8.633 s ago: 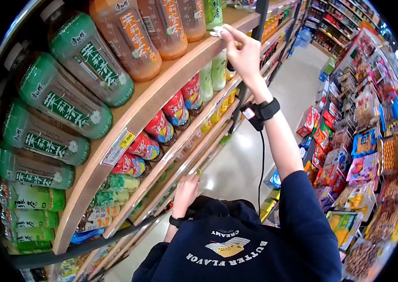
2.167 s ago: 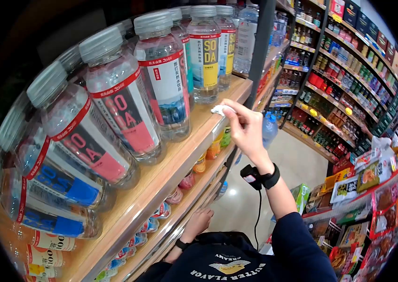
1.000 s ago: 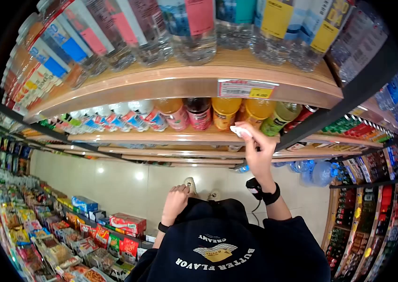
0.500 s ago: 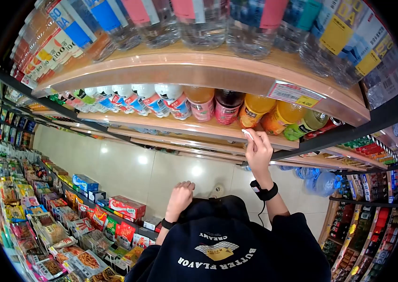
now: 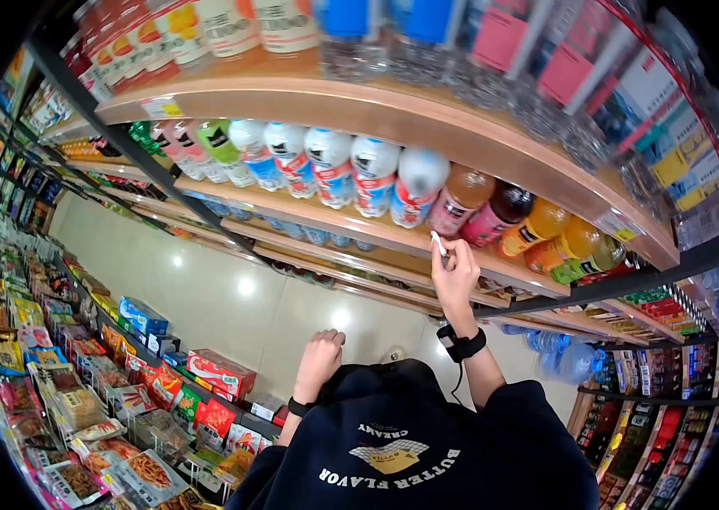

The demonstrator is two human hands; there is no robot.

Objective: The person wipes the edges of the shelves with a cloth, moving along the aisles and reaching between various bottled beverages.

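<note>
My right hand [image 5: 456,274] pinches a small folded white piece [image 5: 438,243], paper- or cloth-like, at the shelf's front edge. Its tip overlaps the lip just below a pink-labelled bottle of brown drink [image 5: 460,197]. Left of that bottle stands a row of white-capped bottles with red and blue labels [image 5: 374,177]. To its right are a dark drink bottle [image 5: 502,212] and orange drink bottles [image 5: 536,226]. My left hand [image 5: 321,355] hangs low before my chest, fingers curled in; its palm is hidden.
Overhead, an upper wooden shelf [image 5: 359,104] carries water and juice bottles. Packaged snacks [image 5: 134,399] fill a rack at the left, with a red carton [image 5: 221,372] beside it. Large water jugs [image 5: 576,361] sit on the floor at the right. Pale tiles [image 5: 206,297] cover the aisle.
My view has turned left along the shelf. My right hand has slid left with the white piece, from below the orange bottle to below the brown one. My left hand stays curled.
</note>
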